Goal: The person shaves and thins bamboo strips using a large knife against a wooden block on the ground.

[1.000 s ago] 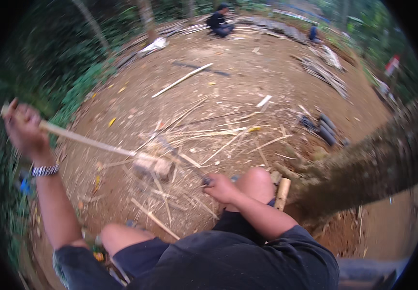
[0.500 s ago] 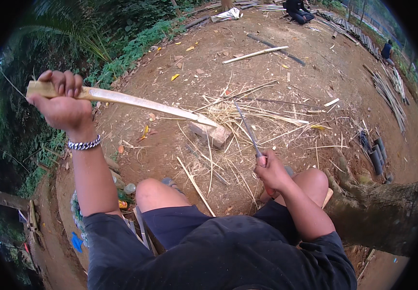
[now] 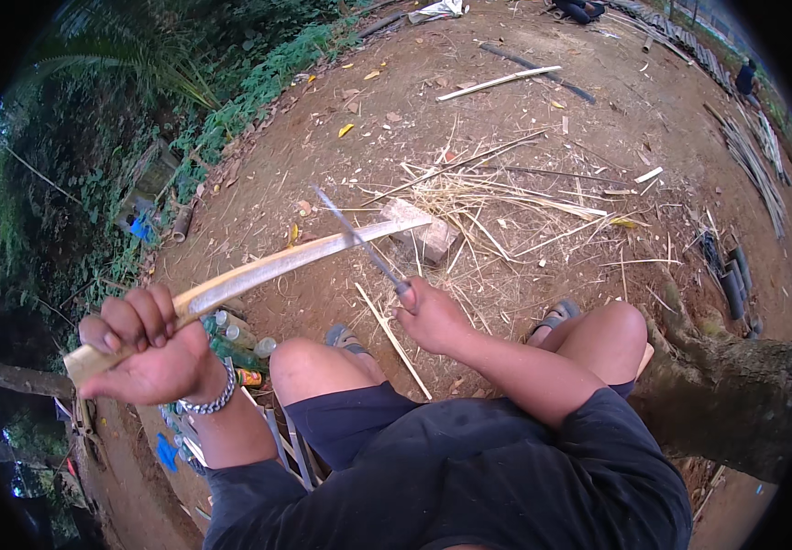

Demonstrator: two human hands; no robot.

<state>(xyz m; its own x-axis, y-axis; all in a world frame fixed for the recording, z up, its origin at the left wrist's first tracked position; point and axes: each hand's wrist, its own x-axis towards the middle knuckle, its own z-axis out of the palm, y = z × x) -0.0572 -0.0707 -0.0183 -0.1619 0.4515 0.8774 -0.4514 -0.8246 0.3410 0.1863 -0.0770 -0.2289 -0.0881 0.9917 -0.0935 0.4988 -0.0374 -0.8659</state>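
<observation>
My left hand (image 3: 159,356) is clamped on the near end of the strip (image 3: 277,258), fingers curled over the top and thumb along the underside, a short stub poking out past my palm on the left. My right hand (image 3: 433,316) is wrapped around the handle of the knife (image 3: 376,258), fingers closed together on it.

The strip lies in front of me, up and to the left of my right hand. Its long axis slants from low left to upper right, bowing slightly, and its narrower far end points away from me to the right, over the block (image 3: 437,240) on the ground. The knife's long axis runs the other way, up and left from my right fist, so that the blade crosses over the strip toward the far end. Whether edge and strip touch there I can't tell. That crossing sits nearer my right hand than my left.

Shavings (image 3: 488,195) are strewn beside and beyond the block, and a loose slat (image 3: 393,341) lies between my knees, below the block.
</observation>
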